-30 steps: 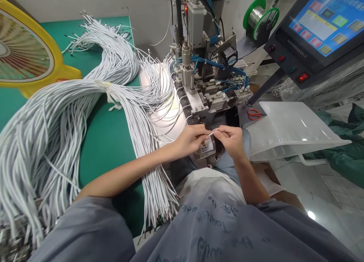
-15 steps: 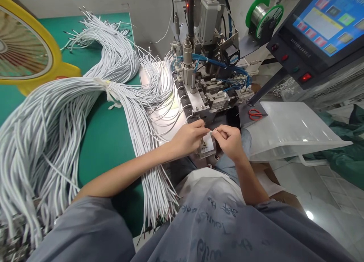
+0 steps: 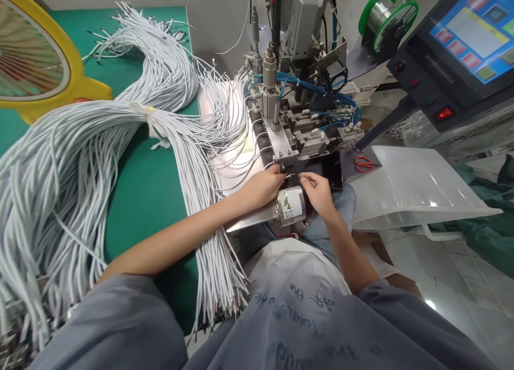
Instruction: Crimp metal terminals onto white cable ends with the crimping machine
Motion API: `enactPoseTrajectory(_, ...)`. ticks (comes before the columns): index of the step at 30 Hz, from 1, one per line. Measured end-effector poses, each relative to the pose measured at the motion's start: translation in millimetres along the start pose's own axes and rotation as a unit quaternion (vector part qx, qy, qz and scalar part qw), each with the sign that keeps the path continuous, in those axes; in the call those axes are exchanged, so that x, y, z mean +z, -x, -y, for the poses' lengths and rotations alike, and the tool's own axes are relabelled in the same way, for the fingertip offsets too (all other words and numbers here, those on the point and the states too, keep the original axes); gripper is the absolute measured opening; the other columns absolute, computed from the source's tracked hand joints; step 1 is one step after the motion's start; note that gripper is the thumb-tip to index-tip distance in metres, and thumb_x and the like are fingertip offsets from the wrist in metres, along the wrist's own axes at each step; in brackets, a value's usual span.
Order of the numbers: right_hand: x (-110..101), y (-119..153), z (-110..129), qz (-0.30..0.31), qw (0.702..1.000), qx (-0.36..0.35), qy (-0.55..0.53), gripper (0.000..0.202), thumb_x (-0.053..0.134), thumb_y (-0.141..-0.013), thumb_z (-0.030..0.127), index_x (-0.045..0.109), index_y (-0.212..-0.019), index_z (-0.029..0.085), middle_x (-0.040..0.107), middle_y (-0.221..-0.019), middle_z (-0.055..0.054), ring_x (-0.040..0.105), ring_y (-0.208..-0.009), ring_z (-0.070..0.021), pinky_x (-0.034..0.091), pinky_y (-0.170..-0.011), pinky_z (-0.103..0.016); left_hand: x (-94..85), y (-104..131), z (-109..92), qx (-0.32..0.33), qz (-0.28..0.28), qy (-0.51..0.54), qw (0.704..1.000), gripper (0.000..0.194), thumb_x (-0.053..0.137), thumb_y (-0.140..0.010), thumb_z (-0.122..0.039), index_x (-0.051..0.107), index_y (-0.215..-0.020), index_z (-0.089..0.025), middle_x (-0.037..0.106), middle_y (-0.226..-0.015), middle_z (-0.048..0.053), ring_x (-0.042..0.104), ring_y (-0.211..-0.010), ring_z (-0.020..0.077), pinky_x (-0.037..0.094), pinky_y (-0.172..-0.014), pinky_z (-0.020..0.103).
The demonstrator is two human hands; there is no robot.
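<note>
My left hand (image 3: 263, 187) pinches a white cable close to its end, at the front edge of the soldering machine (image 3: 283, 140). Thin bare wire ends (image 3: 292, 175) stick out of its fingertips to the right. Just beyond them is my right hand (image 3: 319, 192), thumb and forefinger pressed together; whatever lies between them is too small to make out. Below both hands sits a metal cylinder with a white label (image 3: 291, 205). Several white cables (image 3: 236, 169) run over the pale board on the left towards the machine.
Thick bundles of white cables (image 3: 80, 140) cover much of the green table (image 3: 132, 198). A yellow fan (image 3: 76, 81) stands at far left. On the right are a solder wire spool (image 3: 385, 16), a touchscreen panel (image 3: 469, 32), red scissors (image 3: 364, 164) and a translucent plastic tray (image 3: 421, 182).
My hands have moved apart from where their fingertips met. The left one is slightly further left, and wire ends now show between them. The labelled cylinder is more exposed.
</note>
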State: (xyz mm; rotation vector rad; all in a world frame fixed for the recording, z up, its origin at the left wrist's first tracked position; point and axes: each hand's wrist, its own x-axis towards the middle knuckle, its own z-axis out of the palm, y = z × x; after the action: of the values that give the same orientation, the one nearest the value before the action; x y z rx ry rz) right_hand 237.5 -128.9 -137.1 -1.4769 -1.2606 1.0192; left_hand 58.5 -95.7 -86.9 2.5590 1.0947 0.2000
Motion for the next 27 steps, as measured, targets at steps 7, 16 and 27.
enactPoseTrajectory(7,13.2,-15.8,-9.8,0.035,0.997,0.041,-0.048,0.02,0.054,-0.07,0.037,0.058,-0.069,0.018,0.058,-0.064,0.0,0.052,-0.061,-0.0131,0.044,-0.062,-0.027,3.2,-2.0,5.0,0.021,0.053,-0.074,0.996,0.029,0.035,-0.087,-0.01,0.062,-0.099,-0.008,0.054,-0.087,0.01,0.054,-0.058,0.0129,0.045,-0.059,0.026)
enactPoseTrajectory(16,14.2,-23.3,-4.2,0.065,0.995,0.054,-0.049,0.019,0.054,-0.069,0.038,0.053,-0.065,0.019,0.047,-0.053,0.004,0.043,-0.053,-0.011,0.036,-0.054,-0.026,4.4,0.8,6.8,0.051,0.053,-0.135,0.988,0.05,0.038,-0.081,-0.004,0.048,-0.129,-0.013,0.055,-0.094,0.01,0.059,-0.063,0.0146,0.048,-0.061,0.027)
enactPoseTrajectory(27,14.5,-23.4,-9.2,0.07,0.991,0.074,-0.082,0.021,0.057,-0.07,0.04,0.055,-0.068,0.019,0.048,-0.055,0.004,0.042,-0.051,-0.0104,0.033,-0.052,-0.025,1.4,-0.2,5.7,0.061,0.063,-0.157,0.984,0.044,0.036,-0.085,-0.006,0.049,-0.126,-0.013,0.054,-0.102,0.012,0.063,-0.071,0.0162,0.049,-0.062,0.027)
